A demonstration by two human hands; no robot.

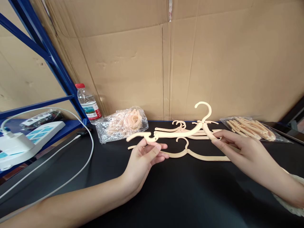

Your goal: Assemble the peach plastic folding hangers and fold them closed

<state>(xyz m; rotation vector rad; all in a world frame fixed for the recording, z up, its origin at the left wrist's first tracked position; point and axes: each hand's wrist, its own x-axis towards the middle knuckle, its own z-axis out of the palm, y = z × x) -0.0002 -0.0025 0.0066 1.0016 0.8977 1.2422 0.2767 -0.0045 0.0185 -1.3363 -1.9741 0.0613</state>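
Hanger (pixel 180 134), pale and thin, is up in the air over the black bench (pixel 166 196), and both hands have hold of it. The left hand (pixel 143 156) pinches one arm near its end, by the little notch (pixel 153 139); its thumb and fingers are almost together and look loose. The right hand (pixel 242 148) has its thumb and fingers closed on the other arm, which hangs down below the hook (pixel 210 110).

It looks like hard plastic, so it should be light and stiff. It may feel a bit smooth and slippery. The thin spot is likely the joint (pixel 203 123) under the hook: a hard twist there could crack it. The fat, flat part of each arm looks best to grab, one hand on each side. The notch may poke or catch a finger.

Another hanger (pixel 204 157) lies spread out on the bench, just behind the hands.
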